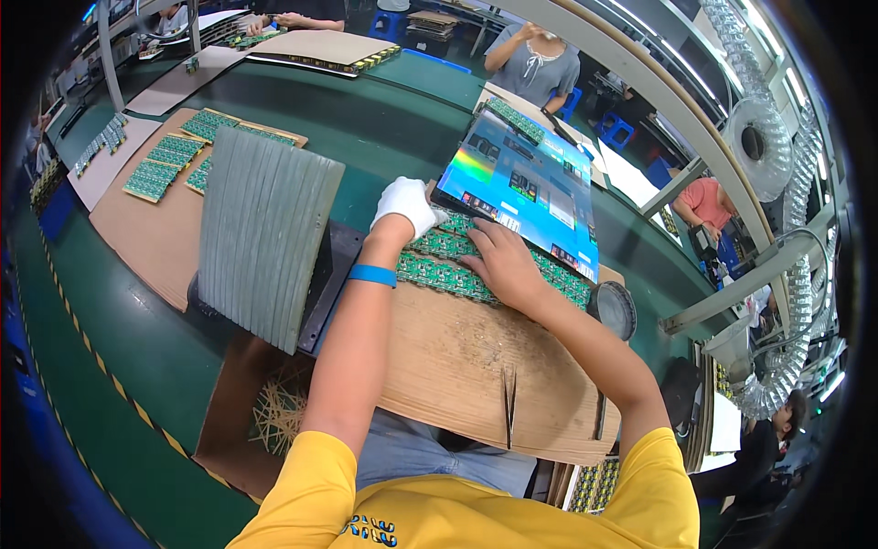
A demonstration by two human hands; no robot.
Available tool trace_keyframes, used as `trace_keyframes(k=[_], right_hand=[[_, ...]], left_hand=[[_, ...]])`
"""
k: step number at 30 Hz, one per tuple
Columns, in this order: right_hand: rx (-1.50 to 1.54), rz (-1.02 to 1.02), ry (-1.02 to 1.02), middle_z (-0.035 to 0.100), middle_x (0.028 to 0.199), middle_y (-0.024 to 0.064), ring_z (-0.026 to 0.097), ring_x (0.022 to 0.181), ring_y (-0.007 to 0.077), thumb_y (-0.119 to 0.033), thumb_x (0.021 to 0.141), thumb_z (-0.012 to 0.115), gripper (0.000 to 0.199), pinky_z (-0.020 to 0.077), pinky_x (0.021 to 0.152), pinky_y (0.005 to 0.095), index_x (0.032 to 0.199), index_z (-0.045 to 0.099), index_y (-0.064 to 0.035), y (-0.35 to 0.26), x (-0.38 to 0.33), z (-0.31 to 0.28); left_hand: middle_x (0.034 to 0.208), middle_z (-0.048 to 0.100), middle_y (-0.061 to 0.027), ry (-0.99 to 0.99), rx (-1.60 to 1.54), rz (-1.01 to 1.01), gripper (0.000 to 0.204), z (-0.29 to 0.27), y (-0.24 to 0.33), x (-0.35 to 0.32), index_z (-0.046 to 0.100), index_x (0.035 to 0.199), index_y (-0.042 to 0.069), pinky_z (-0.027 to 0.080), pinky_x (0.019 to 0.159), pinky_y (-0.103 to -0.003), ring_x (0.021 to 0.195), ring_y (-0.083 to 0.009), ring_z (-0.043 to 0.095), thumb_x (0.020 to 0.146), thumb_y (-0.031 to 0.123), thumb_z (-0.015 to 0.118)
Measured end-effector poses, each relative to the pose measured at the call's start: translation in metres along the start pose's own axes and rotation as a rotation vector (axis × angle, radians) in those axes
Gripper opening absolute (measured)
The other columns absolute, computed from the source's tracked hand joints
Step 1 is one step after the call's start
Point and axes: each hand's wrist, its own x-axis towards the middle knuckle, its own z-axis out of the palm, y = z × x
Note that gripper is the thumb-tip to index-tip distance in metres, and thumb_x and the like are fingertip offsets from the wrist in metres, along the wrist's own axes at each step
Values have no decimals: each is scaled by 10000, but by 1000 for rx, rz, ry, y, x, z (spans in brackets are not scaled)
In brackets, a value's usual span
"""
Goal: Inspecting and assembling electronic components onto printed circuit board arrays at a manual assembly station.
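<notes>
My left hand (pixel 407 207), in a white glove with a blue band at the wrist, is closed at the left end of the green circuit board strips (pixel 448 278). Its fingertips are partly hidden by the glove and the boards. Bare, my right hand (pixel 505 263) lies over the middle of the strips, fingers and thumb apart and touching them. The strips sit in rows on a brown cardboard sheet (pixel 457 357). Behind them a blue printed panel (pixel 521 183) leans over their far edge.
Tweezers (pixel 508 407) lie near the cardboard's front edge. A round dark dish (pixel 613 309) stands at the right. Left of my arm rises a grey ribbed block (pixel 265 238); beyond it more board strips (pixel 165 165) rest on cardboard. A person (pixel 535 64) sits across the green bench.
</notes>
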Motion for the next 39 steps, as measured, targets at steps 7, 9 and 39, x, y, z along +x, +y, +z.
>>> trace_keyframes(k=[7, 9, 39], right_hand=[[42, -126, -54, 449, 1502, 243, 465, 1360, 418, -320, 927, 729, 524, 380, 1149, 494, 1325, 565, -22, 2, 6, -13], [61, -169, -66, 441, 1506, 241, 456, 1363, 422, -326, 925, 732, 531, 371, 1154, 503, 1328, 560, -27, 4, 10, -16], [229, -5, -166, 436, 1516, 237, 454, 1369, 442, -420, 780, 853, 558, 390, 1135, 507, 1125, 647, -32, -21, 37, -5]], left_hand=[[1026, 715, -240, -15, -69, -14, 487, -3, -15, 2, 672, 1013, 11, 549, 890, -426, 1011, -404, 687, 710, 316, 900], [1024, 717, -233, -10, -61, -48, 470, -2, -17, 4, 657, 969, 16, 549, 882, -425, 999, -398, 689, 705, 316, 905], [1100, 753, -158, -44, -58, -215, 351, -13, -35, 9, 791, 1038, 95, 548, 951, -381, 1038, -330, 711, 752, 296, 831]])
